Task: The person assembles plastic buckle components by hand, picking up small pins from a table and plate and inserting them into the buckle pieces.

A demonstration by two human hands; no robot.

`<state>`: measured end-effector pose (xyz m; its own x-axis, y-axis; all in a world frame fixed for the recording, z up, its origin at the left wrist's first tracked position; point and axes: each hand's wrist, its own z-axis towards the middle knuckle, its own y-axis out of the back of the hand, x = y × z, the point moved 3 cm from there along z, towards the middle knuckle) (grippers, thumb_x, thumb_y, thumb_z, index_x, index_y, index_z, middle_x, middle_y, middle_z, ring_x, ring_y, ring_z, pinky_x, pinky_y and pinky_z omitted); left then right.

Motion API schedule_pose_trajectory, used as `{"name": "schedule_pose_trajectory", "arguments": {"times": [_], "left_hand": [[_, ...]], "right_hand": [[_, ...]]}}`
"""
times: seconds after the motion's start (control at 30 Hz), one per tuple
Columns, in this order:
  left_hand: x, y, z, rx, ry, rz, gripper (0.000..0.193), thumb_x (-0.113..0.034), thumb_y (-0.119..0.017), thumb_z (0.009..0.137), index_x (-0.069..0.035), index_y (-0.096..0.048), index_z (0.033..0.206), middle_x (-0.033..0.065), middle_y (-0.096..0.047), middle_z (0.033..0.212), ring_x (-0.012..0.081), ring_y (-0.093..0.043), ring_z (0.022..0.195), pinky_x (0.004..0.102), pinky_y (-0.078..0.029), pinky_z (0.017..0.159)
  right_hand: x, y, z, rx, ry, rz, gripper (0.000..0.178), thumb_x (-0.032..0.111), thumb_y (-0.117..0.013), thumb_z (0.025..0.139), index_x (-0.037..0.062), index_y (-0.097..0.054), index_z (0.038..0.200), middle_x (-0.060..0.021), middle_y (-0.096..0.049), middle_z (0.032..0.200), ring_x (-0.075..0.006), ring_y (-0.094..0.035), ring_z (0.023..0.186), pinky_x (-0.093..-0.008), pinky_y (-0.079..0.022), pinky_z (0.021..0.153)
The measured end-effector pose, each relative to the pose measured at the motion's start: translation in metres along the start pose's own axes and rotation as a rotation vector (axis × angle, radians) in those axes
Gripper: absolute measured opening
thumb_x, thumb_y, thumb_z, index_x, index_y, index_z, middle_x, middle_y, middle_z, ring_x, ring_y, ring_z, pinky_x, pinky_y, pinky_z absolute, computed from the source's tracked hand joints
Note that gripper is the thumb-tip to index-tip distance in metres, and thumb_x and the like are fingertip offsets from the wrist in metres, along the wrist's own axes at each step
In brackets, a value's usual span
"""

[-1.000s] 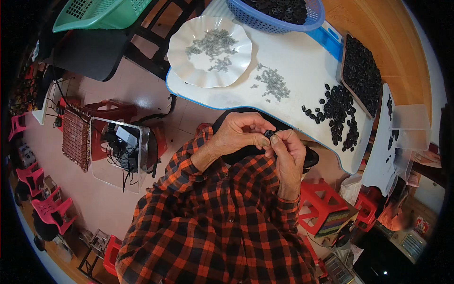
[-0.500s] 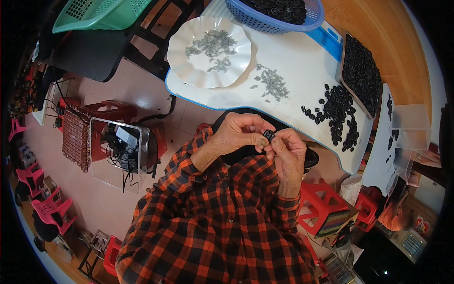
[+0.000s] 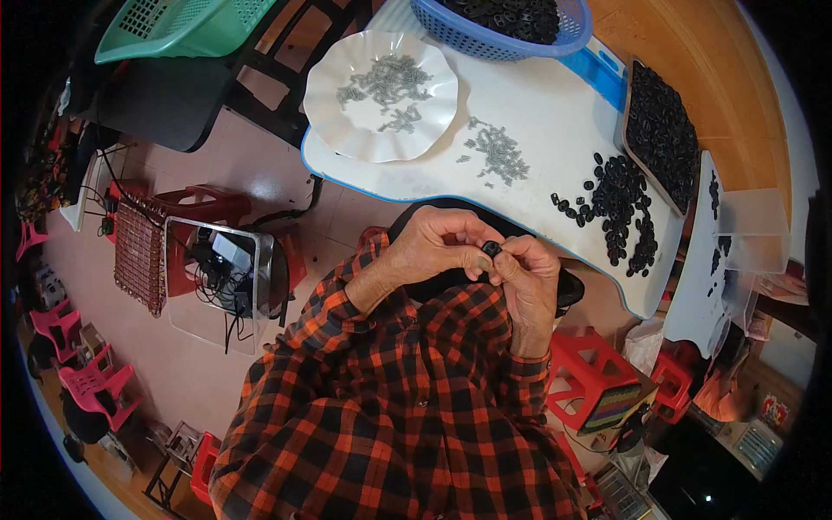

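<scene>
Between the fingertips of both hands, just off the near edge of the white table [image 3: 555,113], is a small black oval plastic piece [image 3: 491,249]. My left hand [image 3: 442,245] pinches it from the left, and my right hand [image 3: 529,276] grips it from the right with thumb and fingers. Most of its underside is hidden by the fingers. Ahead of my hands lies a pile of small grey springs or spring-like pieces [image 3: 500,154]. A scattered heap of black oval pieces [image 3: 620,204] lies to the right on the table.
At the back left of the table is a white scalloped plate [image 3: 325,113] with more small grey pieces. Behind stands a blue basket [image 3: 575,43] of black parts; a tray [image 3: 622,130] full of black pieces is at right. Red stools [image 3: 589,368] and a clear bin of cables [image 3: 173,299] flank me.
The black piece has turned slightly between my fingertips, showing a plainer face. Both hands stay in nearly the same place, and the piles on the table look unchanged.
</scene>
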<state>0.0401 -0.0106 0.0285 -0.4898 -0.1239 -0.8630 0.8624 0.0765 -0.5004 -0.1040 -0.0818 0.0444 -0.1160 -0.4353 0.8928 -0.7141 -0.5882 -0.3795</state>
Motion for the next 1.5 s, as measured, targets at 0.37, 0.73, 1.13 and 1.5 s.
{"name": "schedule_pose_trajectory", "arguments": {"times": [0.37,0.73,1.13,1.5], "left_hand": [[-0.0008,-0.002,-0.0005,0.013,0.072,-0.059,0.02,0.002,-0.066,0.081,0.006,-0.063,0.1,0.0096,-0.066,0.08,0.012,-0.065,0.065,0.0218,-0.054,0.058],[-0.0055,-0.0024,-0.003,0.039,0.119,-0.084,0.02,0.0,-0.067,0.081,0.006,-0.064,0.099,0.0094,-0.067,0.081,0.012,-0.065,0.065,0.0223,-0.054,0.058],[-0.0008,-0.0026,-0.0056,0.038,0.099,-0.095,0.021,0.001,-0.068,0.08,0.007,-0.064,0.099,0.008,-0.066,0.078,0.0121,-0.065,0.065,0.0222,-0.054,0.058],[-0.0037,-0.0092,-0.0053,-0.015,0.011,-0.003,0.019,0.001,-0.068,0.08,0.005,-0.063,0.098,0.0104,-0.067,0.08,0.0124,-0.067,0.068,0.0219,-0.055,0.059]], "right_hand": [[-0.0004,-0.0009,-0.002,-0.011,-0.016,0.026,0.008,0.001,-0.068,0.081,-0.0028,-0.062,0.084,-0.0063,-0.062,0.076,-0.0091,-0.055,0.059,-0.0195,-0.047,0.054],[-0.001,0.0001,-0.004,0.005,-0.025,-0.001,0.01,0.001,-0.07,0.079,-0.0025,-0.062,0.083,-0.007,-0.063,0.075,-0.0092,-0.056,0.057,-0.0189,-0.046,0.052],[0.0008,-0.0019,-0.0032,0.024,-0.045,-0.007,0.011,0.002,-0.071,0.078,-0.0011,-0.061,0.079,-0.007,-0.063,0.073,-0.0085,-0.055,0.056,-0.0185,-0.044,0.05],[-0.002,0.0027,0.0041,0.079,-0.08,0.037,0.013,0.005,-0.071,0.08,0.0012,-0.058,0.078,-0.0046,-0.06,0.073,-0.0066,-0.05,0.055,-0.0185,-0.041,0.05]]}}
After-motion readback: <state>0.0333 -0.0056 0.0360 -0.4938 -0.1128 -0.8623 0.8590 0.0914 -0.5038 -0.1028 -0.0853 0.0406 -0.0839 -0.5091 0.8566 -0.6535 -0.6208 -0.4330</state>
